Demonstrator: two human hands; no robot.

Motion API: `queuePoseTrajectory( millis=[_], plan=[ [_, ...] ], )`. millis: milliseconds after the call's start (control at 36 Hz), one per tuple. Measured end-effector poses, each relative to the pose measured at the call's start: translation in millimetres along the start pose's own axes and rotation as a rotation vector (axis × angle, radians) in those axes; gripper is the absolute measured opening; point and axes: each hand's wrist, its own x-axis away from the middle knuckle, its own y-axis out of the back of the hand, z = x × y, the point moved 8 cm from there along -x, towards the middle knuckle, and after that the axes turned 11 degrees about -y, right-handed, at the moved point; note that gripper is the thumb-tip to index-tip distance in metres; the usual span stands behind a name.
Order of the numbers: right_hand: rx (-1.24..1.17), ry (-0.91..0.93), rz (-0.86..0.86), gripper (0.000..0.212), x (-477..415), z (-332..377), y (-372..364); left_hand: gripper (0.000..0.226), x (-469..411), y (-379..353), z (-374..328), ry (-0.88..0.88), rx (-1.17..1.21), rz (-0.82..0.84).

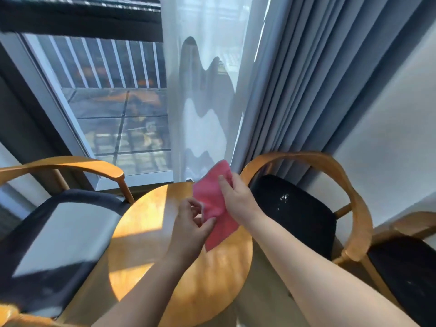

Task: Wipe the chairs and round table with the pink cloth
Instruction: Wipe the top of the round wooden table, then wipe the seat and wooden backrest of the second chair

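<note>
Holding the soft pink cloth (213, 204) in the air above the round wooden table (151, 234): right hand (237, 197) gripping its upper edge, left hand (192, 226) pinching its lower edge. Seemingly folding before wiping; next, pressing flat onto the tabletop beneath.

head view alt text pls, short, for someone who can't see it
Both hands, left hand and right hand, hold a pink cloth above a round wooden table, with dark-seated wooden chairs either side, by a curtained window.

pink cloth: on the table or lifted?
Lifted. Both hands hold the pink cloth above the round table: left hand pinches its lower edge, right hand its top.
</note>
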Motion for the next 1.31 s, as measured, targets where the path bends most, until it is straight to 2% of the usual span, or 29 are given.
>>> queuePoseTrajectory(
  millis=[83,139,194,250,389,417,472,611,695,806,972,1195,1306],
  plan=[
    [-0.069,-0.062,0.093,0.013,5,-2,2,0.035,-3,11,-12,-0.043,-0.013,-0.039],
    [-0.097,-0.078,0.155,0.015,14,-2,5,0.034,-2,16,-22,-0.084,-0.017,-0.027],
    [-0.047,-0.094,0.210,0.032,22,-6,8,0.031,-2,15,-32,-0.117,-0.010,0.030],
    [0.033,-0.122,0.252,0.058,27,-13,12,0.029,-2,13,-43,-0.163,-0.042,0.085],
    [0.138,-0.195,0.345,0.107,37,-33,27,0.040,-7,6,-61,-0.213,-0.097,0.127],
    [0.150,-0.196,0.357,0.111,39,-36,29,0.041,-9,4,-62,-0.212,-0.115,0.127],
    [0.228,-0.182,0.341,0.104,42,-39,34,0.043,-13,1,-64,-0.211,-0.168,0.130],
    [0.391,-0.090,0.258,0.029,43,-39,51,0.041,-21,-9,-70,-0.269,-0.354,0.193],
    [0.446,-0.082,0.210,0.013,42,-43,63,0.039,-24,-13,-68,-0.309,-0.506,0.239],
    [0.475,-0.117,0.205,0.015,43,-53,76,0.039,-29,-22,-66,-0.327,-0.597,0.286],
    [0.327,-0.181,0.191,0.025,48,-69,101,0.036,-39,-42,-64,-0.299,-0.564,0.341],
    [-0.273,-0.236,0.238,0.035,36,-79,148,0.036,-56,-79,-59,-0.232,-0.463,0.308],
    [-0.406,-0.250,0.184,0.035,16,-87,185,0.035,-68,-109,-55,-0.214,-0.475,0.293]
  ],
)
